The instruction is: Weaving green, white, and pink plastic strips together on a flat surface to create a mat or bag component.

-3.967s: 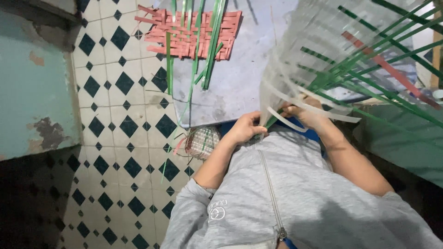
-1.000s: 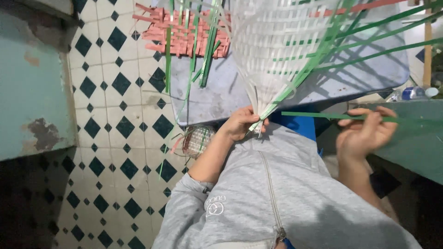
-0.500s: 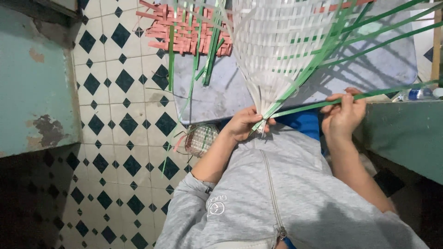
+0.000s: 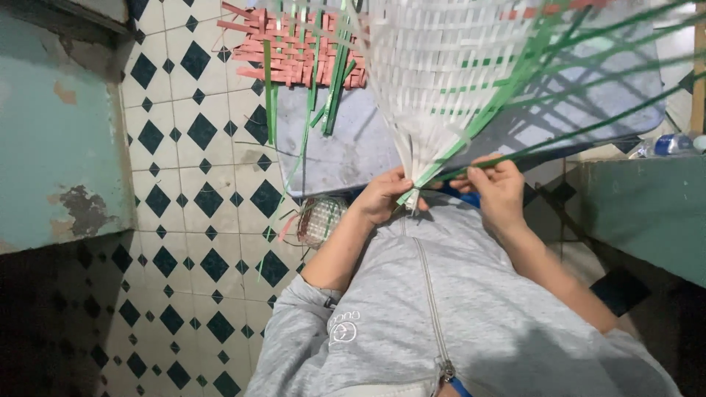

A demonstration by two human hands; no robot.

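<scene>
A white weave [image 4: 448, 66] of flat strips is hanging in front of the person's chest, narrowing to a bunched point just above the grey jacket [image 4: 441, 309]. Green strips [image 4: 559, 73] are running through it and fanning out to the upper right. The left hand [image 4: 382, 197] is closing around the bunched point of the weave, fingers clamped on the white strips. The right hand [image 4: 500, 187] is sitting just right of that point, fingers pinching together on one green strip [image 4: 588, 131] that is stretching away to the right. The two hands are lying close, nearly touching. Beyond the weave, a grey board [image 4: 346, 151] is lying on the tiled floor [image 4: 191, 184], and a pink mat [image 4: 294, 48] with loose green strips is resting across its far edge. A small clear tub [image 4: 320, 217] is sitting below the board, left of the left hand.
</scene>
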